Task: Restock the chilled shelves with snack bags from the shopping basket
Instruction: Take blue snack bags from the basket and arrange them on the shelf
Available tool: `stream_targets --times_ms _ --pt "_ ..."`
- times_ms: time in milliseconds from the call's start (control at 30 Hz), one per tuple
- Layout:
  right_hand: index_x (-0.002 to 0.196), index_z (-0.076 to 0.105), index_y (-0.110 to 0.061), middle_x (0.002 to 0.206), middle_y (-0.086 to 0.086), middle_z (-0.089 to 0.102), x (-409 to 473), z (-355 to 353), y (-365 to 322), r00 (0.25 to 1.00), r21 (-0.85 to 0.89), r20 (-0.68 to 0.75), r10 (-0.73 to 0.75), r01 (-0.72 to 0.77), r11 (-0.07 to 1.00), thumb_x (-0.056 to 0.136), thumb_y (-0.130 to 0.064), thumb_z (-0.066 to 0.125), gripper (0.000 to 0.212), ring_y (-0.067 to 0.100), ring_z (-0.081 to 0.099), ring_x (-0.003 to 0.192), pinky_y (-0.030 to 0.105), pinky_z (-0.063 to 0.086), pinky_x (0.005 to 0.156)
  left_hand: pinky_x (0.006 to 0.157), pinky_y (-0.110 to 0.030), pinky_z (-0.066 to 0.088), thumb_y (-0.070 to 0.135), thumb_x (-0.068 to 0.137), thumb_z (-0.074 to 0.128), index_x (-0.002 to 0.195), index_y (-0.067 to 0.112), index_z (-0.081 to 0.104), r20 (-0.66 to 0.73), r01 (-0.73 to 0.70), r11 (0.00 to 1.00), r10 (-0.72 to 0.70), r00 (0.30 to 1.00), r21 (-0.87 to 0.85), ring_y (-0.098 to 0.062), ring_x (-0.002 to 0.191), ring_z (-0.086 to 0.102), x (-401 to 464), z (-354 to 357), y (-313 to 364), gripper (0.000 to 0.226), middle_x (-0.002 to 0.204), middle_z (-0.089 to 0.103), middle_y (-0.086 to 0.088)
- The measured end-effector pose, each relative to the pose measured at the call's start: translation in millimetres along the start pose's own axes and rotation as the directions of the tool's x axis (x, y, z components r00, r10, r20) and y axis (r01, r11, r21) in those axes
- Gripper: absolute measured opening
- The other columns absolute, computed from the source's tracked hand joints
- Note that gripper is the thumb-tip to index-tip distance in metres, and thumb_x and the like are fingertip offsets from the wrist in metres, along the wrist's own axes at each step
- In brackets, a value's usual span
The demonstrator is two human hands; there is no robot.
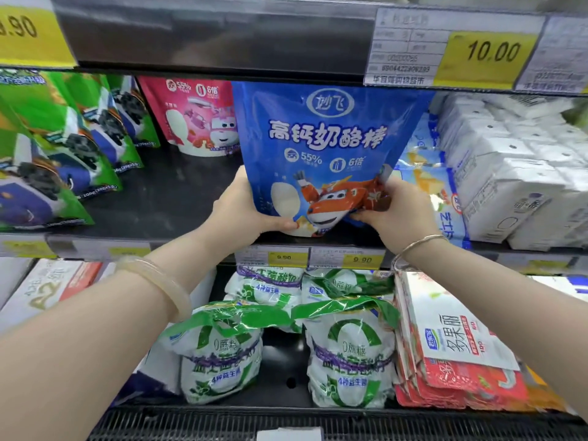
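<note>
Green bags stood leftmost on the chilled shelf, pink bag beside them. Left hand curled around the blue snack bag, thumb under its base; right hand pinched its lower right corner. White cartons stood rightmost.

Both forearms are bare, with no sleeves in view. The left wrist wears a thick, smooth, pale translucent bangle. The right wrist wears a thin metallic bracelet, copper-gold in tone, sitting loosely.
</note>
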State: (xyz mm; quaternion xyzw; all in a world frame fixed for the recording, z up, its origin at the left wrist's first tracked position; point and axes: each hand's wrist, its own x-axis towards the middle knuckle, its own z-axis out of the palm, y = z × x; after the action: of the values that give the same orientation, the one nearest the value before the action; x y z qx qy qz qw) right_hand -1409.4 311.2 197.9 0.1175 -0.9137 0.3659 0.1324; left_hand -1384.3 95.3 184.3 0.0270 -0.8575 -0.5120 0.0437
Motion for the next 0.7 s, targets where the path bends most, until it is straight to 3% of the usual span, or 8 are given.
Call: stream_targets --times_ms 133,233,367,400,467,533,600,700 --pt "0.094 0.069 -0.006 0.096 0.010 0.072 -3 2 2 0.999 -0.093 0.030 0.040 -0.037 0.995 0.072 -0.012 0.074 0.023 0.027 0.063 0.090 0.018 0.038 0.071 0.102 -0.046 0.041 0.040 0.046 0.087 0.113 0.027 0.044 -0.059 0.048 0.992 -0.042 0.997 0.114 -0.016 0.110 0.058 -7 -5 -5 0.081 0.109 0.063 0.013" --pt "0.096 0.066 -0.005 0.097 0.011 0.071 -7 0 -2 0.999 -0.098 0.000 0.051 -0.051 0.994 0.071 -0.010 0.075 0.027 0.026 0.063 0.090 0.018 0.037 0.071 0.101 -0.049 0.039 0.032 0.053 0.088 0.096 0.033 0.040 -0.074 0.040 0.994 -0.032 0.997 0.104 -0.016 0.100 0.060 -14 -13 -9 0.064 0.091 0.066 0.010" --pt "0.111 0.056 -0.001 0.095 0.012 0.064 -13 -17 -10 0.992 0.052 -0.064 0.111 -0.108 0.993 0.068 0.001 0.075 0.048 0.018 0.063 0.076 0.019 0.049 0.074 0.103 -0.050 0.038 0.029 0.055 0.087 0.112 0.022 0.041 -0.167 0.005 0.997 0.008 0.986 0.079 -0.021 0.108 0.056 -28 -28 -7 0.074 0.100 0.061 0.002" --pt "0.112 0.054 0.000 0.098 0.015 0.064 -18 -22 -12 0.987 0.058 -0.117 0.111 -0.105 0.993 0.068 0.001 0.074 0.049 0.018 0.062 0.076 0.023 0.051 0.079 0.103 -0.046 0.039 0.028 0.057 0.086 0.115 0.020 0.042 -0.207 -0.011 0.996 0.028 0.978 0.085 -0.019 0.107 0.056 -36 -33 -9 0.074 0.100 0.060 0.003" --pt "0.111 0.053 -0.004 0.101 0.017 0.064 -36 -29 -14 0.972 0.080 -0.208 0.111 -0.096 0.992 0.068 -0.002 0.074 0.048 0.017 0.060 0.078 0.033 0.051 0.085 0.092 -0.024 0.045 0.023 0.062 0.084 0.112 0.019 0.043 -0.262 -0.065 0.996 0.081 0.962 0.069 -0.013 0.096 0.055 -59 -44 -15 0.065 0.092 0.058 0.006" --pt "0.100 0.050 -0.020 0.094 0.009 0.060 -64 -31 -14 0.961 0.102 -0.251 0.118 -0.095 0.990 0.069 -0.007 0.073 0.041 -0.002 0.057 0.067 0.023 0.051 0.077 0.070 -0.007 0.043 0.018 0.066 0.081 0.103 0.021 0.040 -0.278 -0.109 0.993 0.115 0.954 0.037 -0.007 0.077 0.052 -87 -53 -24 0.056 0.080 0.053 0.009" --pt "0.088 0.043 -0.031 0.089 0.001 0.058 -98 -26 -17 0.956 0.093 -0.253 0.152 -0.132 0.987 0.070 -0.011 0.071 0.039 -0.015 0.052 0.056 0.009 0.045 0.066 0.058 -0.006 0.040 0.016 0.069 0.079 0.098 0.021 0.040 -0.238 -0.106 0.994 0.107 0.965 0.017 -0.004 0.065 0.048 -115 -59 -35 0.050 0.074 0.051 0.009" --pt "0.093 0.044 -0.024 0.081 -0.004 0.058 -157 -7 -21 0.943 0.099 -0.237 0.234 -0.216 0.971 0.072 -0.011 0.071 0.036 -0.017 0.052 0.054 0.006 0.041 0.062 0.050 -0.007 0.040 0.011 0.070 0.078 0.092 0.023 0.044 -0.124 -0.051 0.998 0.047 0.991 -0.030 -0.008 0.058 0.049 -161 -59 -56 0.042 0.069 0.053 0.004"
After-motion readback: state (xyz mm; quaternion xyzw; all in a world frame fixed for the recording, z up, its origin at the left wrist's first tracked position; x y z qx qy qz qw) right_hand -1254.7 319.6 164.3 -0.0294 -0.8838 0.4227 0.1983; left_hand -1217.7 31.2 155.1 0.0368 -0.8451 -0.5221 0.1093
